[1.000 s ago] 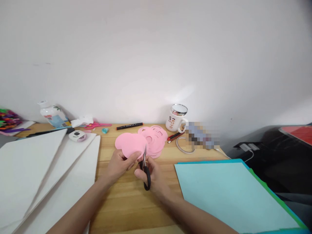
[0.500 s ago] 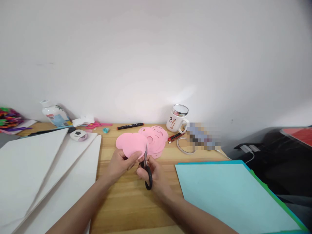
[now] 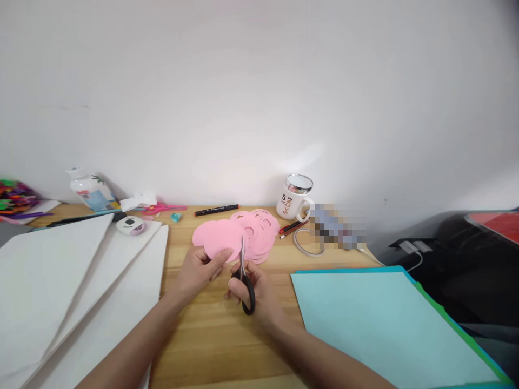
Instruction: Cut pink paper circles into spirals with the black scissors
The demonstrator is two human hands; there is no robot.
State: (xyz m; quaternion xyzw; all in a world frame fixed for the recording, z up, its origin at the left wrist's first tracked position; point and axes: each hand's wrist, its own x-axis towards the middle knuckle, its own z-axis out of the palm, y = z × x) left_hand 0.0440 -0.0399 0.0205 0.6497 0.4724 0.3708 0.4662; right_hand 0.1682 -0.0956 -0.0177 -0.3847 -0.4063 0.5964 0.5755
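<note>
My left hand (image 3: 205,266) pinches the lower edge of a rounded pink paper piece (image 3: 223,237) between thumb and fingers. In my right hand (image 3: 253,283) is a pair of scissors (image 3: 248,294) with black handles, blades pointing up and away from me. The blades lie at the right edge of the paper and look nearly closed. Behind them on the table rests a pile of pink paper cutouts (image 3: 259,237), ringed and scalloped, partly covered by the held piece. Another pink rounded piece (image 3: 198,235) shows at the left behind the held one.
White sheets (image 3: 52,281) cover the left of the wooden table (image 3: 219,346); light blue paper (image 3: 377,319) lies at the right. Along the back are a black marker (image 3: 217,210), a mug (image 3: 295,197), pink scissors (image 3: 166,207), a bottle (image 3: 91,189) and a ring-shaped band (image 3: 306,243).
The scissor blades have come closer together at the paper's right edge. My left hand has shifted slightly left, opening a small gap between the two hands.
</note>
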